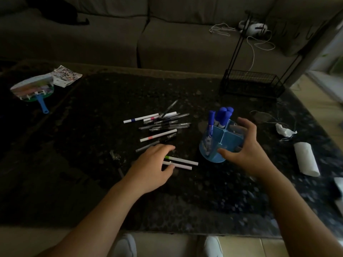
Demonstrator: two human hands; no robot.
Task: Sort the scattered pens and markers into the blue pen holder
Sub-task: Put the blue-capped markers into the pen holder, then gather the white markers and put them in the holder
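Your left hand (pixel 152 169) lies low on the bench (pixel 111 201), fingers loosely straight over the near ends of two white markers (pixel 185 161), thumb touching the lower one. Your right hand (pixel 246 151) is spread wide around the blue pen holder (pixel 228 138), thumb at its front wall; whether it truly clasps it, you cannot tell. Blue-capped markers (pixel 223 115) stand inside. The scattered pens (pixel 165 123) lie just left of the holder.

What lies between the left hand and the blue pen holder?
In the head view, two white markers lie side by side on the table, their left ends at the left hand, right ends stopping short of the blue pen holder.
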